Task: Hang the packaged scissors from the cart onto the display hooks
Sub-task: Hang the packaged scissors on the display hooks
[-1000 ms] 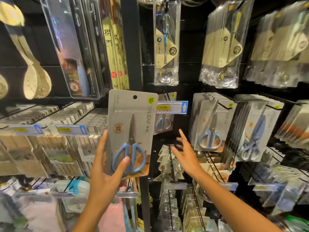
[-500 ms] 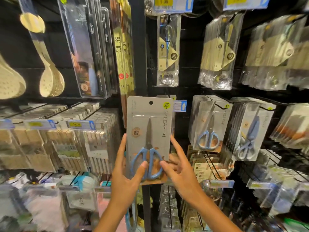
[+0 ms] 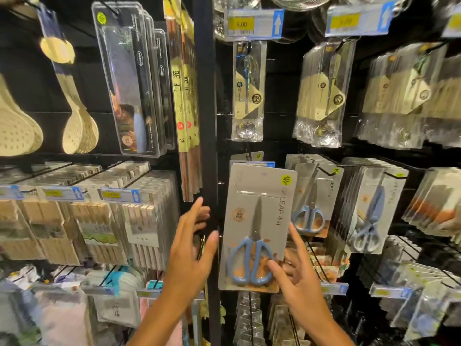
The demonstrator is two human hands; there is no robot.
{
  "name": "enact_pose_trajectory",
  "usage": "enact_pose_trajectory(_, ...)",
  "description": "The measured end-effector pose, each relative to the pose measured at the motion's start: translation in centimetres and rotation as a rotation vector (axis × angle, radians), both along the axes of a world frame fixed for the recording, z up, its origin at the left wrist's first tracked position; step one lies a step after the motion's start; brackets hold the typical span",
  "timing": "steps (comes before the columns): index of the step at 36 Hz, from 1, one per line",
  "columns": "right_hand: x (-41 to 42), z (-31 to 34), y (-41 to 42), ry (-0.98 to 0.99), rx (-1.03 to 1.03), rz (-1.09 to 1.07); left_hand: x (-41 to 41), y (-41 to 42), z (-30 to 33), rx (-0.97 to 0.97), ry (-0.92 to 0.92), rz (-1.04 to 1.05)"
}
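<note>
right hand [image 3: 298, 278] nearest, thumb and fingers pinching the lower right corner of the scissors pack [image 3: 257, 226], thumb on its front by the blue handles. left hand [image 3: 189, 248] just left of the grip, fingers spread, off the pack. the pack stands upright above the grip, its top hole beside a blue price tag [image 3: 252, 163]; whether it's on a hook, cannot tell. step: hanging this pack. next likely needs the hole lined up and pushed back. beyond, right of grip, hung scissors [image 3: 311, 203].
</note>
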State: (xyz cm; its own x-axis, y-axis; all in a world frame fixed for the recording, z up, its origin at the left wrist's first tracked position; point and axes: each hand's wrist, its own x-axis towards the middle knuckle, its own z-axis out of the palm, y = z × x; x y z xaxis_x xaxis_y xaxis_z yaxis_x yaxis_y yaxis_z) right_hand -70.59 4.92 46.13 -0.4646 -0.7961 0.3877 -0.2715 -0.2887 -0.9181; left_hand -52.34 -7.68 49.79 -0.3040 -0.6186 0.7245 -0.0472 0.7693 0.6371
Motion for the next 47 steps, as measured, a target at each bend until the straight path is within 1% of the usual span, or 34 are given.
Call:
enact_pose_trajectory(7,-1.8,-1.7,0.5,-0.039,0.072,-0.043,-1.6,-3.7,3.1,-0.277,-0.045,0.21)
enact_pose_trajectory(10,-2.2,-2.7,0.2,-0.034,0.113,-0.055,-2.9,-5.1,3.8,-0.408,-0.072,0.277)
enact_pose_trajectory(12,-2.5,-3.4,0.0,-0.048,0.141,-0.055,-3.7,-5.9,4.0,-0.457,-0.09,0.295)
enact_pose_trajectory(17,-2.5,-4.2,-0.9,-0.05,0.194,-0.004,-4.7,-7.5,3.7,-0.506,-0.093,0.311)
enact_pose_trajectory(20,-2.5,-4.6,-1.7,-0.051,0.212,-0.009,-5.1,-8.2,3.3,-0.54,-0.083,0.305)
enact_pose_trajectory(26,-2.4,-4.0,-3.6,-0.013,0.182,-0.003,-5.6,-9.7,2.7,-0.608,-0.058,0.305)
enact_pose_trajectory(33,-3.2,-2.9,-5.9,0.058,0.127,-0.046,-6.3,-10.8,2.2,-0.62,-0.032,0.297)
enact_pose_trajectory(39,-3.6,-1.5,-6.6,0.073,0.07,-0.039,-6.4,-11.1,2.0,-0.651,-0.016,0.302)
enact_pose_trajectory(47,-3.9,-0.2,-7.3,0.051,0.068,0.017,-6.5,-11.4,2.0,-0.664,-0.011,0.299)
